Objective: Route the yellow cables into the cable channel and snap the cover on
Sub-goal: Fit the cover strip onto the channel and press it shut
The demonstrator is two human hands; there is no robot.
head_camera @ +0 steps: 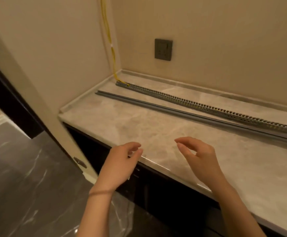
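Yellow cables hang down the wall corner and run into the left end of a grey slotted cable channel, which lies diagonally along the back of the marble counter. Yellow shows through the channel's slots. The grey cover strip lies loose on the counter just in front of the channel, parallel to it. My left hand hovers at the counter's front edge, fingers curled and apart, empty. Over the counter, my right hand is also empty with its fingers loosely spread. Both hands are well short of the cover.
A dark wall socket sits on the back wall above the counter. Beige walls close the counter at the left and back. Dark cabinet fronts lie below the counter, and a dark marble floor is at the lower left.
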